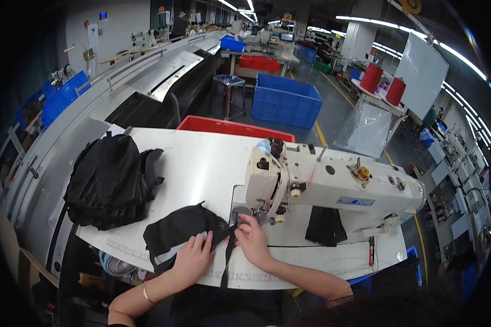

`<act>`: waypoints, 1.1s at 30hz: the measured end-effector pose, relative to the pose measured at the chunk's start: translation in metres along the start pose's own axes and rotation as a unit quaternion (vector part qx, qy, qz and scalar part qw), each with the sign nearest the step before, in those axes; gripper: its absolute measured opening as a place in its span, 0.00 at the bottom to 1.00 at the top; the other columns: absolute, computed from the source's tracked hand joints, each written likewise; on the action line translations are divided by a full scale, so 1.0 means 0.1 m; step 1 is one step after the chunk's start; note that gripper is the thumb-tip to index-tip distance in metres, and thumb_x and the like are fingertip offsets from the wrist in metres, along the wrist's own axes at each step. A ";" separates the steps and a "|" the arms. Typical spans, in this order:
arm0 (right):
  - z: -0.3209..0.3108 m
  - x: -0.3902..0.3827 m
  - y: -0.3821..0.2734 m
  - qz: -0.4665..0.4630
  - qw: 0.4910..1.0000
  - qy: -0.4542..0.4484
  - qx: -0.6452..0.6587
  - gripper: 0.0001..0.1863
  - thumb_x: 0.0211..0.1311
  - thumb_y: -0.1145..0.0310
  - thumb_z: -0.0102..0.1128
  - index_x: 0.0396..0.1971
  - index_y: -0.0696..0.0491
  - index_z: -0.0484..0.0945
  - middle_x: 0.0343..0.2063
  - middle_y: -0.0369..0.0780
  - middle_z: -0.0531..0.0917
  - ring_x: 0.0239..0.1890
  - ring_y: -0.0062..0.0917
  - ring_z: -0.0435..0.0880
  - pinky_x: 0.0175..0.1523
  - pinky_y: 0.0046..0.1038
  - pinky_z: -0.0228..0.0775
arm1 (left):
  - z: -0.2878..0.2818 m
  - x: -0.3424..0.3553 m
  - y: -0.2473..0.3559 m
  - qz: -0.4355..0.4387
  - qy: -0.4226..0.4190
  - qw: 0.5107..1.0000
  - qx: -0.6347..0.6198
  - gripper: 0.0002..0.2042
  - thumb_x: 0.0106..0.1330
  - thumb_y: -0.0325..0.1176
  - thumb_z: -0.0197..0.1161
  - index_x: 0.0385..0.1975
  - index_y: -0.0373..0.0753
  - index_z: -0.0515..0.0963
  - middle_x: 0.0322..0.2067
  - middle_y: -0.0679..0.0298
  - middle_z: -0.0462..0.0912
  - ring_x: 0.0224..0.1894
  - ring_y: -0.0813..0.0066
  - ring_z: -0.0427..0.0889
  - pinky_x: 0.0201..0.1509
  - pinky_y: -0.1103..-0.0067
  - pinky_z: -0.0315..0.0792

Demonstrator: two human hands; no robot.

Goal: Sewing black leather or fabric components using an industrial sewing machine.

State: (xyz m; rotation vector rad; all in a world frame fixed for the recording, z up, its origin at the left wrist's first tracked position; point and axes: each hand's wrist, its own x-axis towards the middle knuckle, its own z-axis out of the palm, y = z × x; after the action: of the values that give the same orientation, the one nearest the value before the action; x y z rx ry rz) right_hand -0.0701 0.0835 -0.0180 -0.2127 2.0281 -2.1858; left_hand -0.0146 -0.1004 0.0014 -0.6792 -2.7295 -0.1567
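A black fabric piece with a grey strip along its near edge lies on the white sewing table, left of the needle. My left hand rests on its near right part, fingers stretched out and pressing down. With thumb and fingers closed, my right hand pinches a narrow black strap right beside the presser foot. The strap's tail hangs down toward the table's front edge. Over this spot stands the white sewing machine; its head partly hides the needle area.
A tall pile of black fabric pieces sits at the table's left. Another black piece lies under the machine arm. Red-handled snips lie at the right. Behind the table are a red bin and a blue crate.
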 end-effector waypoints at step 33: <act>-0.79 0.03 -0.19 -0.374 0.616 -0.137 -0.680 0.17 0.50 0.72 0.56 0.43 0.60 0.77 0.41 0.41 0.78 0.46 0.31 0.78 0.53 0.30 0.70 | 0.50 1.69 -0.28 0.079 -0.055 0.932 -0.350 0.11 0.51 0.29 0.61 0.35 0.38 0.76 0.34 0.59 0.77 0.43 0.64 0.72 0.55 0.67 0.52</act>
State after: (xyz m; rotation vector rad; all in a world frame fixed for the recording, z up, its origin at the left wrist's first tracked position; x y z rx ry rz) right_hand -0.0900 0.1612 -0.0051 -1.6001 3.1196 -0.0277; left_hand -0.1828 -0.0418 0.0100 -1.1066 -2.6759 -1.1164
